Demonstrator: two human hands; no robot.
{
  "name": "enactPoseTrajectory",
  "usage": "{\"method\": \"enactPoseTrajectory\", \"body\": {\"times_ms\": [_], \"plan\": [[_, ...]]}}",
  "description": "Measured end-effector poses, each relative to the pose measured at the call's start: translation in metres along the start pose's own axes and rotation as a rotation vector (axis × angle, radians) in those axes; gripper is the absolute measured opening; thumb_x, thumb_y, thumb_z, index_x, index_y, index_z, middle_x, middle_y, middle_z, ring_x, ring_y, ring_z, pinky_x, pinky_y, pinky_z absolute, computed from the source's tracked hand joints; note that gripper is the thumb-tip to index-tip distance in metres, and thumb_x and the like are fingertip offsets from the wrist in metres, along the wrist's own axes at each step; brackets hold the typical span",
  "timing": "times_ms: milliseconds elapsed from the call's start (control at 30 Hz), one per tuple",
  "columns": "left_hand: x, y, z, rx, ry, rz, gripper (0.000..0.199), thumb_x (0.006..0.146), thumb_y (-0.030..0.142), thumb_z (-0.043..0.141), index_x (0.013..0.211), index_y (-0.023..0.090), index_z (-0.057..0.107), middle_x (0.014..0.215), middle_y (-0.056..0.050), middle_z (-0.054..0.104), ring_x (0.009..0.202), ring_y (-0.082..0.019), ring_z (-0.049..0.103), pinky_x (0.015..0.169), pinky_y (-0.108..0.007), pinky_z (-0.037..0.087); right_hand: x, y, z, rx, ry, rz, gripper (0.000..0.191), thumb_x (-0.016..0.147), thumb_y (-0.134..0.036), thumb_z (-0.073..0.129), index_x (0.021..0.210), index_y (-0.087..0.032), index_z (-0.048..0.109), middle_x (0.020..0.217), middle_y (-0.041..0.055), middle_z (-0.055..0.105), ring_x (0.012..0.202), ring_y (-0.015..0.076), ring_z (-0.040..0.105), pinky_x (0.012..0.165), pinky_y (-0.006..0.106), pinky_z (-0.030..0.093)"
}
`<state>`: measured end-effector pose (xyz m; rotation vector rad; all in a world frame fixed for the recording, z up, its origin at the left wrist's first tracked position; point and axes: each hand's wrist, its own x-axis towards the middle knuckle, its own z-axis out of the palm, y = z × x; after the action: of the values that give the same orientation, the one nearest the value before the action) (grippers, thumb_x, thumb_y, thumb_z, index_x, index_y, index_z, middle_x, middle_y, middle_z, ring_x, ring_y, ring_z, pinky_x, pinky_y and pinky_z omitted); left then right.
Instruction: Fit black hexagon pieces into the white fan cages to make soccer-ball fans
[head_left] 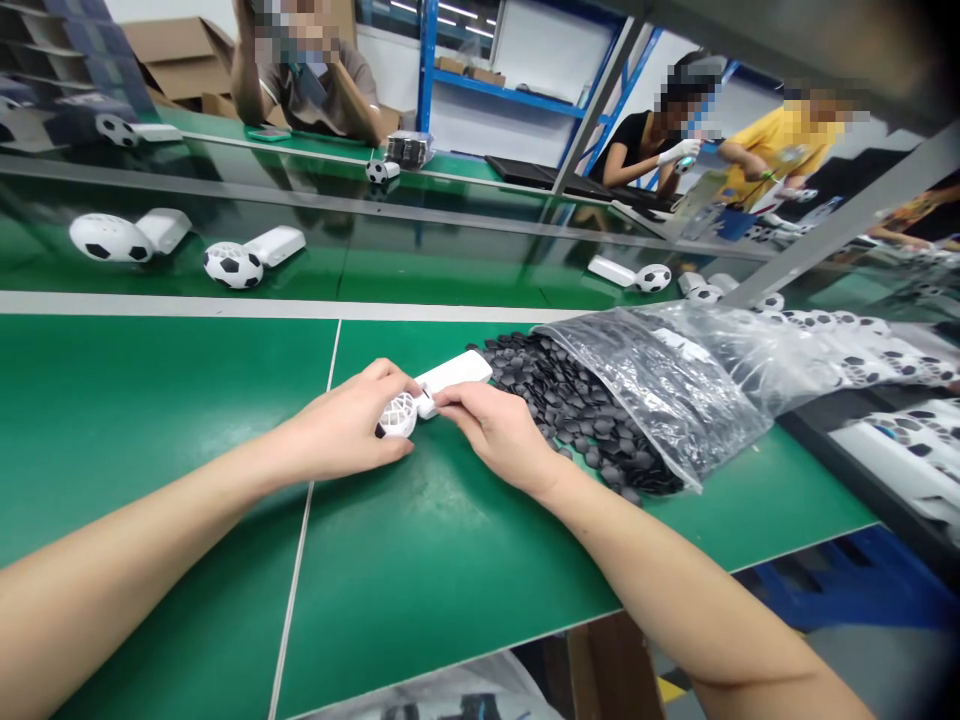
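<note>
A white soccer-ball handheld fan (455,373) lies on the green work surface, its grilled round head toward me on the left and its flat handle pointing to the upper right. Around the head is my left hand (360,415), thumb and fingers gripping it from both sides. My right hand (491,425) has its thumb and fingertips pinched together at the neck between head and handle. Anything small inside that pinch is hidden. Just past the handle, a heap of small black flat pieces (570,400) spills from a clear plastic bag (667,390).
Beyond a pale rail, more soccer-ball fans (234,264) lie on a shiny green conveyor belt (420,262). At right stands a dark tray (817,430) beside rows of white-and-black fans (900,450). Co-workers (637,150) sit across the line. A slanted metal post (832,215) crosses the right side.
</note>
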<state>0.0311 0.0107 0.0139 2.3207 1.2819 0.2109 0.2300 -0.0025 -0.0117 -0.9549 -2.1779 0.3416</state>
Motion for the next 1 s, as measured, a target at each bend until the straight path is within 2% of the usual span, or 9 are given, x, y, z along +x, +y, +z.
{"method": "enactPoseTrajectory", "body": {"times_ms": [133,333,467,700,833,1000], "plan": [[-0.001,0.000,0.001,-0.005,0.038,0.021,0.044,0.069,0.039,0.053,0.110,0.023,0.049,0.111,-0.004,0.047,0.082,-0.020,0.055,0.064,-0.029,0.043,0.001,-0.001,-0.002,-0.082,0.078,-0.081,0.013,0.085,-0.019,0.051,0.083,-0.019,0.064,0.089,0.0050,0.063,0.087,0.0161,0.057,0.077,0.029,0.047],[-0.002,0.004,0.001,-0.021,0.047,0.002,0.039,0.068,0.034,0.052,0.106,0.023,0.051,0.107,-0.003,0.048,0.082,-0.020,0.056,0.061,-0.028,0.043,0.002,-0.005,0.002,0.165,-0.028,0.055,0.011,0.084,-0.016,0.054,0.088,-0.020,0.062,0.088,0.0011,0.066,0.083,0.0123,0.061,0.078,0.025,0.047],[-0.003,0.005,0.001,-0.016,0.066,0.012,0.038,0.069,0.036,0.053,0.105,0.023,0.051,0.109,-0.003,0.048,0.088,-0.021,0.055,0.067,-0.030,0.044,0.002,-0.007,0.004,0.166,-0.045,0.041,0.009,0.082,-0.017,0.056,0.084,-0.020,0.064,0.086,0.0019,0.064,0.084,0.0133,0.059,0.079,0.026,0.046],[-0.003,0.006,0.002,-0.033,0.063,-0.011,0.041,0.071,0.047,0.055,0.104,0.024,0.052,0.109,-0.003,0.048,0.087,-0.022,0.056,0.065,-0.031,0.045,0.003,-0.008,0.007,0.181,-0.069,0.038,0.012,0.083,-0.017,0.056,0.087,-0.019,0.067,0.086,0.0019,0.066,0.084,0.0134,0.060,0.078,0.025,0.046],[-0.002,0.007,0.003,-0.040,0.074,0.003,0.041,0.071,0.047,0.054,0.104,0.023,0.053,0.109,-0.004,0.048,0.088,-0.022,0.055,0.068,-0.031,0.045,0.003,-0.009,0.009,0.186,-0.100,0.044,0.013,0.083,-0.015,0.056,0.084,-0.021,0.067,0.084,-0.0004,0.068,0.081,0.0130,0.060,0.077,0.025,0.047],[-0.003,0.007,0.002,-0.036,0.070,0.006,0.039,0.073,0.046,0.052,0.104,0.022,0.052,0.109,-0.005,0.048,0.088,-0.023,0.055,0.069,-0.033,0.045,0.004,-0.007,0.012,0.188,-0.069,0.055,0.010,0.081,-0.014,0.057,0.080,-0.019,0.065,0.080,0.0001,0.068,0.077,0.0129,0.060,0.074,0.025,0.047]]}}
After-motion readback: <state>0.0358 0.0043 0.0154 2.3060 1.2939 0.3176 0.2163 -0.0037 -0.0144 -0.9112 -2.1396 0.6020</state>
